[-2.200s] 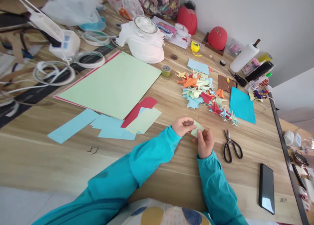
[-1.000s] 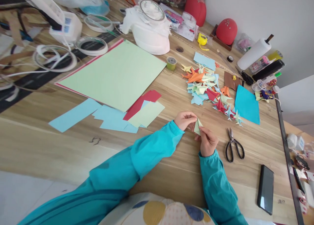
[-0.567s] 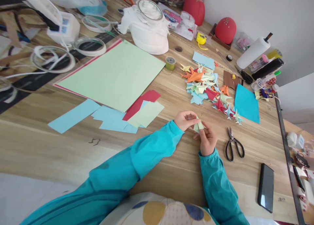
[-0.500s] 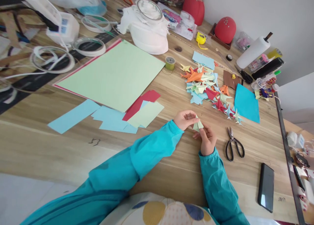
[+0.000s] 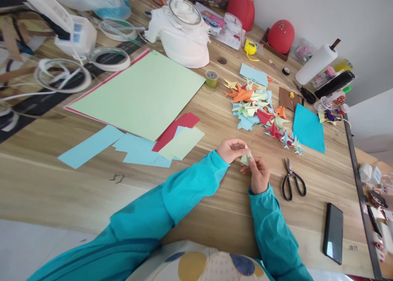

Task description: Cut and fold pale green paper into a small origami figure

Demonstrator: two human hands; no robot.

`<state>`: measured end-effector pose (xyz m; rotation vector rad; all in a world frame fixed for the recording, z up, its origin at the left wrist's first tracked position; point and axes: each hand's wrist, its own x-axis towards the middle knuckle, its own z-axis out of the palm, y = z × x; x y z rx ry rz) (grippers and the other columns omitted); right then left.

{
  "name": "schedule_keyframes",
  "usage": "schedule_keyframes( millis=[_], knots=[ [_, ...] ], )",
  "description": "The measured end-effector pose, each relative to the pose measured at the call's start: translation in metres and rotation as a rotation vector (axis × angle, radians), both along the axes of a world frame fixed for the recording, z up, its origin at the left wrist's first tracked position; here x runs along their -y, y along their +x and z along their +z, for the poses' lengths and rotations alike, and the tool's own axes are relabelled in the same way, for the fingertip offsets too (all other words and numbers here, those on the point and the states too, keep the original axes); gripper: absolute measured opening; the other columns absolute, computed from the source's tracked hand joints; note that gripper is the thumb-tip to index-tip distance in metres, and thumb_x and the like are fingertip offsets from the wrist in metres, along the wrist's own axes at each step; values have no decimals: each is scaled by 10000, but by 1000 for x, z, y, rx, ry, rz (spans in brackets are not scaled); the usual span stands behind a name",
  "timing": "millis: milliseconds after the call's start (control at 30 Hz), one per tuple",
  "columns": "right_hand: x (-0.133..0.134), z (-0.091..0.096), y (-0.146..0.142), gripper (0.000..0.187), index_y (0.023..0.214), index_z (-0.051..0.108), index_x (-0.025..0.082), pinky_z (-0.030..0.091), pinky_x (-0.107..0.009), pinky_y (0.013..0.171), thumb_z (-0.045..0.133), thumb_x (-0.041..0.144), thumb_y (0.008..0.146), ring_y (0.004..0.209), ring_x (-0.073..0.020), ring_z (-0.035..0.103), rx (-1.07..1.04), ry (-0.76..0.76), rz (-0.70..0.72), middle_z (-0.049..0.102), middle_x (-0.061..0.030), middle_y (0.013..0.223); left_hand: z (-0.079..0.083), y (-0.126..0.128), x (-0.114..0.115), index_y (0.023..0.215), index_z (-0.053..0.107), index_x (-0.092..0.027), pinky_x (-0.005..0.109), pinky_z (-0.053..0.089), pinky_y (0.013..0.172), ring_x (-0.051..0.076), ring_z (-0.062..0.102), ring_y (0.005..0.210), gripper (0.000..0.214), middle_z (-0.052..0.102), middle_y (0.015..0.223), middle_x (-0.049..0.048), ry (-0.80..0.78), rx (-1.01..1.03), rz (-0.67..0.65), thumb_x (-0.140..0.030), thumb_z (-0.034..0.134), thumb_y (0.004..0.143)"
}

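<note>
A small folded piece of pale green paper is held between both hands, above the wooden table. My left hand pinches its upper end between thumb and fingers. On the lower right side, my right hand grips it, thumb on top and fingers curled beneath. The fingers cover part of the paper. Just beyond my hands lies a heap of folded paper cranes in orange, red, pale green, yellow and light blue. Black-handled scissors rest to the right of my right hand, blades pointing away.
Left of my hands lie cut light blue paper strips, a red paper piece and a large pale green sheet. A phone sits near the right edge. A thread spool and blue paper squares lie further back.
My right thumb has moved slightly up and left over the pale green paper, and less of the paper shows. My left hand keeps its pinch. The view has shifted slightly.
</note>
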<state>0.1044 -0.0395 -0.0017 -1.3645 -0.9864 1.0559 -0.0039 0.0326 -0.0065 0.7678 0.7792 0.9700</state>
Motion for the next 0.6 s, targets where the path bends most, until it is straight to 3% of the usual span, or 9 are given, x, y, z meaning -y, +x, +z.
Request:
schedule_keyframes(
  millis=[600],
  knots=[
    [0,-4,3,189,711,592,157,448,-248,440,588,343,744,410,-125,557,61,-12,48,619,9,479,1,0,0,614,595,-107,205,405,456,83,525,459,249,607,509,-6,1,-53,17,-239,752,473]
  ],
)
